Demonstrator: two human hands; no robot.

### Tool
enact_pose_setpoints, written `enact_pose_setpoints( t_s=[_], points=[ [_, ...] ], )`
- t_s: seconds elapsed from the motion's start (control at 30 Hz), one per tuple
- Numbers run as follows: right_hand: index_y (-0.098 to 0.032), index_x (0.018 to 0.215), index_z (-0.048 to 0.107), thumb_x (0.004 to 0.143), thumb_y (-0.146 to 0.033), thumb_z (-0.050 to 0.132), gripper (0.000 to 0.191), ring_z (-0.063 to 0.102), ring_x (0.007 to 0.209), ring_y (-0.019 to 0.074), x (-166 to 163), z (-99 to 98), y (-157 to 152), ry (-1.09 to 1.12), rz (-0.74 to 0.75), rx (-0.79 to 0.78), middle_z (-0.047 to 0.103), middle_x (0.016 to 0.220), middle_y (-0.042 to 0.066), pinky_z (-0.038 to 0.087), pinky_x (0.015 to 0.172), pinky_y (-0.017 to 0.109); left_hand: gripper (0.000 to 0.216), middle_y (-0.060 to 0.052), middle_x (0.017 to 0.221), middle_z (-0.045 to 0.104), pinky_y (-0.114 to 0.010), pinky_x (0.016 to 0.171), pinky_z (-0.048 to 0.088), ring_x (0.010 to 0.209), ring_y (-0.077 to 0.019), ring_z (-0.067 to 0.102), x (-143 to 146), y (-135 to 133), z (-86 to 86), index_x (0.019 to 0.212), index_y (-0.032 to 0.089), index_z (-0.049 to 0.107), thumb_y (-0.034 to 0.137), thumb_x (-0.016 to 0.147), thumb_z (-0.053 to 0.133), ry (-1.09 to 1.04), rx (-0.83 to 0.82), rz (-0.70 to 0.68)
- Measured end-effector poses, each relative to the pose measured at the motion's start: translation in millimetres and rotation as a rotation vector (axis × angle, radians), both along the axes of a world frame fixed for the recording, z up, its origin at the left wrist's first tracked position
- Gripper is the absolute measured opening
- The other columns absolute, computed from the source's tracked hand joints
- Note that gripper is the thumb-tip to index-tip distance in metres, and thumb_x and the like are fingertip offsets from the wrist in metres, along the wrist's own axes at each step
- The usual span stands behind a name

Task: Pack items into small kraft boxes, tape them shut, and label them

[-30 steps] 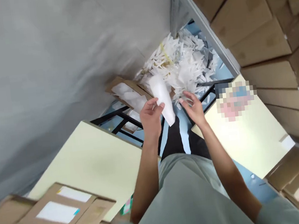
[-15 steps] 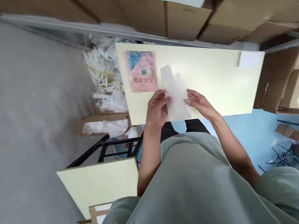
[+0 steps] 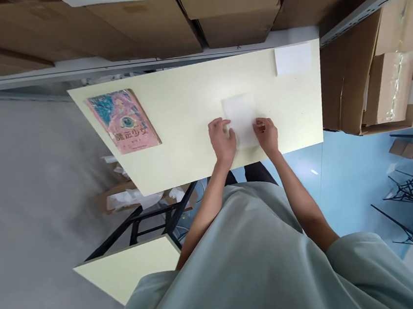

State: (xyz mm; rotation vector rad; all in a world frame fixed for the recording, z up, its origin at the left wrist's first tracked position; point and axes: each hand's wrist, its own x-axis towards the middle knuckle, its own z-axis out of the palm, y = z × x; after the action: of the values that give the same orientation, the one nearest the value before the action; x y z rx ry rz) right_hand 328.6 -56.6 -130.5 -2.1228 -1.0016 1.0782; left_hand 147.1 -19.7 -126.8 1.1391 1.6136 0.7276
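A white sheet of paper [image 3: 240, 116], perhaps more than one layer, lies almost flat on the pale table [image 3: 183, 108] in front of me. My left hand [image 3: 222, 139] rests at its left edge, fingers bent and the thumb apart from them. At the right edge, the curled fingers and thumb of my right hand [image 3: 267, 135] pinch the paper. Off to the left lies a pink and blue illustrated book [image 3: 125, 121], cover up, touched by neither hand.
A small stack of white paper [image 3: 293, 59] sits at the table's far right corner. Cardboard boxes [image 3: 235, 4] fill the shelf beyond, and more boxes [image 3: 387, 86] stand to the right. A second pale board [image 3: 137, 265] and black metal legs [image 3: 151, 224] are at lower left.
The paper, held raised and creased between both hands before, now lies flatter on the table. My left fingers have spread from it. The view has turned, so the book appears farther left.
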Motion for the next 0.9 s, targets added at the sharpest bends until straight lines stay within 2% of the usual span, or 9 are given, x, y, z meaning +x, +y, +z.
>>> enact_pose_setpoints(
  t_s=[0.07, 0.13, 0.27, 0.37, 0.47, 0.53, 0.7, 0.8, 0.9],
  points=[
    [-0.025, 0.119, 0.076, 0.105, -0.063, 0.067, 0.041, 0.074, 0.088, 0.0221, -1, -6.5, 0, -0.037, -0.010, 0.014, 0.076, 0.125, 0.013, 0.065, 0.094, 0.043, 0.028, -0.015, 0.144, 0.066, -0.050, 0.117, 0.060, 0.142, -0.0336, 0.066, 7, -12, 2.5, 0.119, 0.027, 0.074, 0.012, 0.095, 0.074, 0.053, 0.073, -0.089],
    [-0.025, 0.126, 0.075, 0.108, -0.063, 0.065, 0.043, 0.076, 0.094, 0.0235, -2, -8.1, -2, -0.016, -0.011, 0.008, 0.077, 0.122, 0.013, 0.065, 0.099, 0.043, 0.033, -0.015, 0.142, 0.066, -0.052, 0.116, 0.061, 0.136, -0.0345, 0.068, 14, -25, 5.9, 0.124, 0.026, 0.072, 0.014, 0.094, 0.080, 0.063, 0.086, -0.221],
    [-0.027, 0.131, 0.074, 0.109, -0.071, 0.065, 0.051, 0.079, 0.092, 0.0231, 0, -6.1, -7, 0.121, -0.016, -0.064, 0.081, 0.112, 0.009, 0.068, 0.096, 0.043, 0.051, -0.020, 0.142, 0.065, -0.057, 0.118, 0.059, 0.136, -0.0417, 0.065, 28, -48, 6.3, 0.121, 0.021, 0.068, 0.014, 0.079, 0.097, 0.144, 0.101, -0.399],
    [-0.028, 0.135, 0.073, 0.107, -0.075, 0.066, 0.055, 0.080, 0.090, 0.0218, 4, -4.2, -10, 0.236, -0.015, -0.070, 0.082, 0.112, 0.008, 0.070, 0.089, 0.041, 0.031, -0.019, 0.137, 0.067, -0.056, 0.120, 0.057, 0.135, -0.0398, 0.067, 32, -56, 4.3, 0.110, 0.022, 0.068, 0.011, 0.088, 0.087, 0.127, 0.102, -0.378],
    [-0.031, 0.145, 0.068, 0.112, -0.077, 0.057, 0.058, 0.082, 0.102, 0.0234, 4, 1.2, -12, 0.277, -0.009, -0.013, 0.081, 0.119, 0.009, 0.072, 0.091, 0.040, 0.014, -0.014, 0.128, 0.071, -0.051, 0.118, 0.059, 0.127, -0.0330, 0.071, 28, -58, 5.9, 0.103, 0.024, 0.069, 0.015, 0.097, 0.077, 0.023, 0.029, -0.221],
    [-0.032, 0.149, 0.065, 0.116, -0.072, 0.051, 0.054, 0.081, 0.111, 0.0244, 1, 6.9, -14, 0.201, 0.037, 0.046, 0.079, 0.126, 0.011, 0.072, 0.095, 0.041, 0.010, -0.009, 0.118, 0.074, -0.045, 0.110, 0.063, 0.119, -0.0279, 0.074, 20, -58, 7.6, 0.100, 0.025, 0.069, 0.024, 0.098, 0.079, -0.094, -0.091, -0.015],
    [-0.027, 0.150, 0.067, 0.122, -0.046, 0.049, 0.039, 0.070, 0.142, 0.0311, -17, 14.3, -15, -0.181, 0.425, 0.139, 0.067, 0.154, 0.017, 0.066, 0.119, 0.054, 0.032, -0.001, 0.093, 0.074, -0.031, 0.092, 0.066, 0.097, -0.0190, 0.075, -20, -57, 5.9, 0.094, 0.025, 0.068, 0.045, 0.088, 0.092, -0.482, -0.320, 0.504],
    [-0.023, 0.150, 0.068, 0.120, -0.038, 0.054, 0.036, 0.058, 0.158, 0.0371, -27, 7.7, -10, -0.341, 0.634, 0.095, 0.058, 0.170, 0.021, 0.057, 0.130, 0.064, 0.031, 0.002, 0.083, 0.070, -0.027, 0.080, 0.062, 0.081, -0.0152, 0.070, -49, -58, 1.2, 0.090, 0.024, 0.067, 0.040, 0.087, 0.093, -0.381, -0.313, 0.625],
    [-0.023, 0.154, 0.066, 0.120, -0.036, 0.053, 0.038, 0.052, 0.163, 0.0400, -31, -0.9, -6, -0.400, 0.697, 0.061, 0.053, 0.176, 0.021, 0.055, 0.131, 0.070, 0.019, 0.002, 0.079, 0.066, -0.027, 0.074, 0.057, 0.071, -0.0132, 0.062, -72, -60, -4.0, 0.086, 0.022, 0.068, 0.025, 0.092, 0.086, -0.092, -0.245, 0.613]
  ],
)
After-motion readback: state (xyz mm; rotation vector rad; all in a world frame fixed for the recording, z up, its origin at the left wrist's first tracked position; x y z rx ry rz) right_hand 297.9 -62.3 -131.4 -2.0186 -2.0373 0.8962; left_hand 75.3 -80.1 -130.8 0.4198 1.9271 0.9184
